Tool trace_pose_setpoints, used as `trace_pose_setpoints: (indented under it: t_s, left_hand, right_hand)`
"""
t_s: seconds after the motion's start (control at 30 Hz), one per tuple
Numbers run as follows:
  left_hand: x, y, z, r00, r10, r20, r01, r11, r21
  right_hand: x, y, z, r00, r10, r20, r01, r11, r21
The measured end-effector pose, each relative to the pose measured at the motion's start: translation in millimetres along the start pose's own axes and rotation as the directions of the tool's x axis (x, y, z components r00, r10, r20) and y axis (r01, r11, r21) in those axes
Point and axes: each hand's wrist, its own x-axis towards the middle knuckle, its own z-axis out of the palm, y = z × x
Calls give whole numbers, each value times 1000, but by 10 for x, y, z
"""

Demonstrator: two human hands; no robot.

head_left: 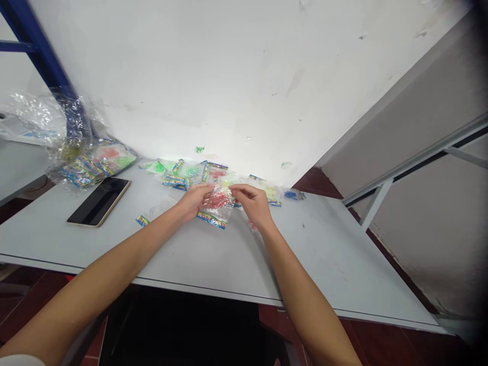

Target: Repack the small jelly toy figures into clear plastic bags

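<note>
Currently held: clear packet with red contents.
Left grip: together on packet's left edge.
Right grip: pinched on its upper corner.
Lie: header strip toward person, nearer left.

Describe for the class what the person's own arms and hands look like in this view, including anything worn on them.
The left hand and right hand are bare, without gloves. The left forearm and right forearm are uncovered, with no watch or bracelet. A white edge of fabric, perhaps a sleeve, shows at the lower left corner.
</note>
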Motion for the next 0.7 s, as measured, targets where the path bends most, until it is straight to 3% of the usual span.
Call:
trace_pose_setpoints:
  t_s: [0.17, 0.3, 0.37, 0.53, 0.7]
  left_hand:
    - [-2, 33, 10, 998, -65, -16, 64, 997, -42]
    - [-30, 53, -6, 999, 33, 15, -35, 993, 115]
    - [-35, 43, -20, 998, 66, 6, -66, 985, 158]
    - [-35, 11, -22, 995, 94, 33, -98, 978, 182]
    - [-55, -10, 1, 993, 97, 70, -111, 965, 239]
  right_hand:
    - [-50, -23, 14, 997, -66, -42, 58, 981, -184]
    - [-77, -67, 18, 992, -126, 29, 129, 961, -245]
    - [-81, -81, 18, 988, -126, 84, 142, 964, -225]
    - [-56, -42, 36, 997, 15, 80, -8, 996, -88]
    - [-23, 60, 58, 987, 51, 154, -47, 998, -33]
